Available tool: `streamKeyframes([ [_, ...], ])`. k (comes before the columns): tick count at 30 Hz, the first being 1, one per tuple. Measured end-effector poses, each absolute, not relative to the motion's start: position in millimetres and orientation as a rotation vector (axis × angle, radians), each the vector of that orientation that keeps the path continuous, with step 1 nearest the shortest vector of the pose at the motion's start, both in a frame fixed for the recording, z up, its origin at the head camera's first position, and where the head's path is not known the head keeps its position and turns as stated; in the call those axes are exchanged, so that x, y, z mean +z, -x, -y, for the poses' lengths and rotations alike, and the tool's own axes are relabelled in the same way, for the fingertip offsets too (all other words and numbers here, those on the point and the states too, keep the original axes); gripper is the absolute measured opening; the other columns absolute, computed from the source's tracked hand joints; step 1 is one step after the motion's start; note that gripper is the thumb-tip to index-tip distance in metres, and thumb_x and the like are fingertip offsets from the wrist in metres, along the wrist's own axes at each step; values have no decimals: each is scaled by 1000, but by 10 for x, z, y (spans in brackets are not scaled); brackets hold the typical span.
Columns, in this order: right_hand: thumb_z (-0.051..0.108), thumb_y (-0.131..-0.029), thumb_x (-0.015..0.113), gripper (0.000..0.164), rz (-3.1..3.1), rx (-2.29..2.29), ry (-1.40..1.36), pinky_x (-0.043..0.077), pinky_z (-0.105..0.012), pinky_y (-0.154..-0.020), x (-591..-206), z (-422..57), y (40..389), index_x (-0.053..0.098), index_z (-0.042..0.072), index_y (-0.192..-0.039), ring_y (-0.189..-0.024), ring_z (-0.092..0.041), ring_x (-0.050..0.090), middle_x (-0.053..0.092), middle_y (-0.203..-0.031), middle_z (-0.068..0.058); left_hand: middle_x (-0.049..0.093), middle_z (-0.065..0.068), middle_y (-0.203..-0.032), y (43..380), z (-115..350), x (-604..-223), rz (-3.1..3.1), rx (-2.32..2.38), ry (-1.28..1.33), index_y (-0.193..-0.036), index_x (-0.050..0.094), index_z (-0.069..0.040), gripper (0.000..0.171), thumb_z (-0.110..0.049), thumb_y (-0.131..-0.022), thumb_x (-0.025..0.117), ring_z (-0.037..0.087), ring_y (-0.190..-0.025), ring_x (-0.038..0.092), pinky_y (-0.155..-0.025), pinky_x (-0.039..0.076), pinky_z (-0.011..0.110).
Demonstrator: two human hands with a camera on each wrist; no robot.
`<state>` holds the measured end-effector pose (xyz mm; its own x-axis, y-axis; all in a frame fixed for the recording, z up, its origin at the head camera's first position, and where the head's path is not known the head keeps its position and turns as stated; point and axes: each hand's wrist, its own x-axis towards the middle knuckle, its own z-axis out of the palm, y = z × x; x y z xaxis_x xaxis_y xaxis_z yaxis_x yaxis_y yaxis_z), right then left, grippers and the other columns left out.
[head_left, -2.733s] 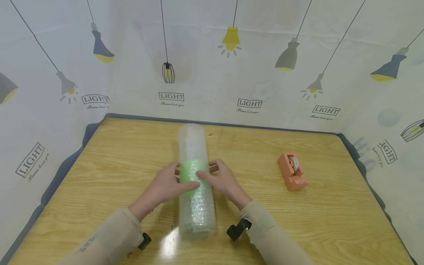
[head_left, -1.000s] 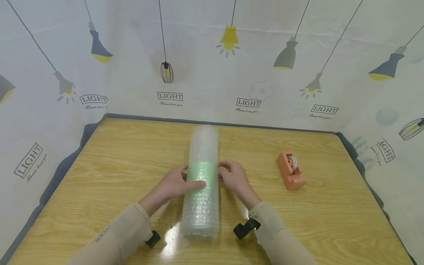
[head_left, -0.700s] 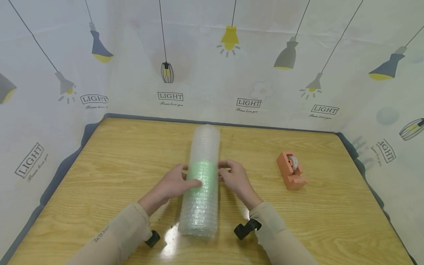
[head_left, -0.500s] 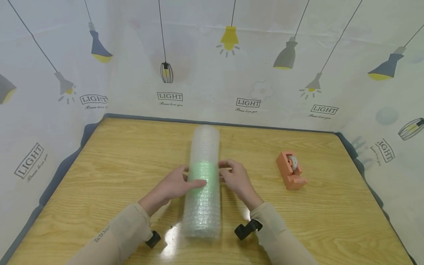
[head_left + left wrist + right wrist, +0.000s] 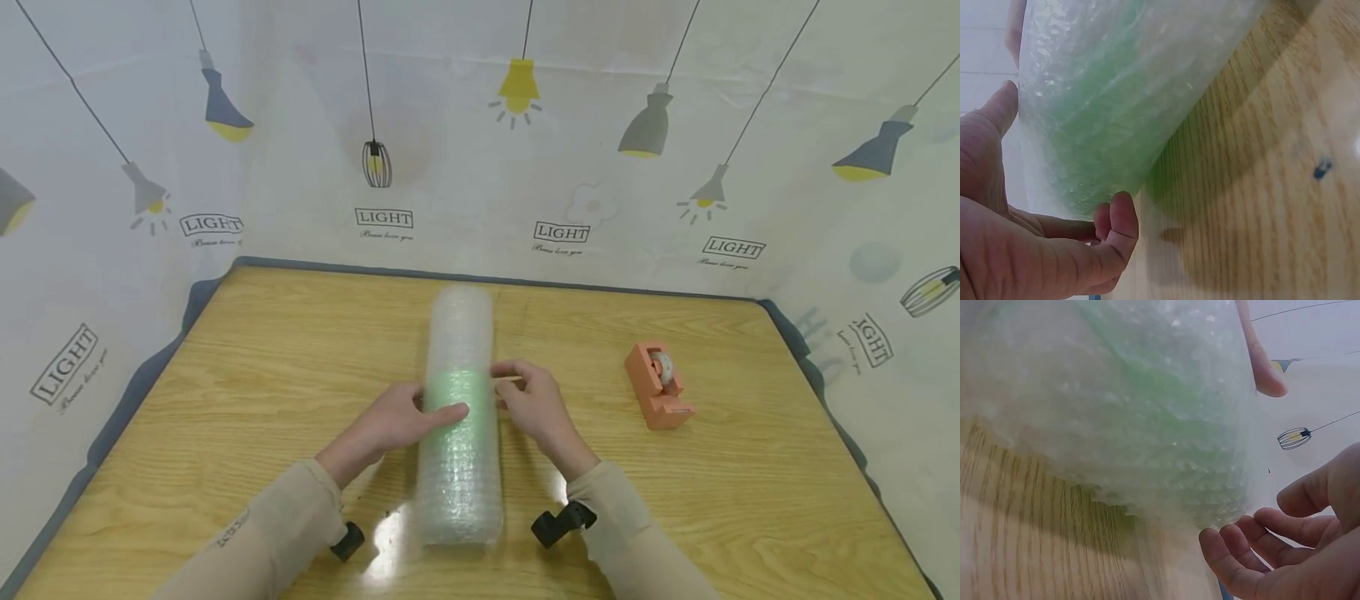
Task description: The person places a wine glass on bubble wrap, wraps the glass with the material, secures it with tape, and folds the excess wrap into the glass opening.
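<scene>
A long cylinder of bubble wrap (image 5: 460,492) lies lengthwise on the table, with something green (image 5: 459,392) showing through its middle. My left hand (image 5: 393,419) holds it from the left, thumb across the top and fingers bent at the lower side. In the left wrist view, the left fingertips (image 5: 1124,209) curl up beside the wrap. My right hand (image 5: 534,402) is at the right side with fingers loosely bent. In the right wrist view, the right fingertips (image 5: 1211,540) meet the wrap's lower edge, while that thumb stands apart from it.
An orange tape dispenser (image 5: 658,387) with a tape roll stands on the wooden table (image 5: 750,500) to the right. A white curtain (image 5: 465,125) printed with lamps encloses the back and sides. Each sleeve carries a black wrist camera (image 5: 562,523).
The wrapped cylinder and my left hand have shifted to the right. My right thumb has come off the top of the wrap, and that hand now sits at its right side.
</scene>
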<state>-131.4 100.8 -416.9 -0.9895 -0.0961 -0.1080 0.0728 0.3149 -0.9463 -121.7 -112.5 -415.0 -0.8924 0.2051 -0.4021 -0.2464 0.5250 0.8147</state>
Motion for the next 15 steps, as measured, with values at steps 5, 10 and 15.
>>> streamKeyframes([
  [5, 0, -100, 53, 28, -2430, -1786, 78, 61, -47, -90, -4168, -989, 1303, 68, -5, -123, -104, -35, 71, 67, -129, -21, 67, 19, -130, 1211, 1151, -4136, -2317, 1317, 54, -142, 56, 0, 86, -63, -86, 75, 36, -117, 65, -98, 55, 56],
  [10, -2, -97, 56, 27, -2420, -1820, 129, 60, -50, -90, -4171, -972, 1299, 68, -7, -121, -104, -38, 70, 67, -126, -22, 61, 25, -139, 1214, 1208, -4117, -2333, 1284, 91, -152, 45, 1, 101, -68, -84, 74, 42, -126, 60, -101, 52, 60],
  [15, -3, -93, 62, 24, -2440, -1811, 199, 60, -45, -90, -4195, -965, 1301, 69, -7, -116, -107, -38, 68, 69, -120, -22, 57, 28, -142, 1191, 1282, -4081, -2378, 1213, 115, -157, 31, 6, 116, -72, -82, 73, 45, -127, 57, -101, 52, 60],
])
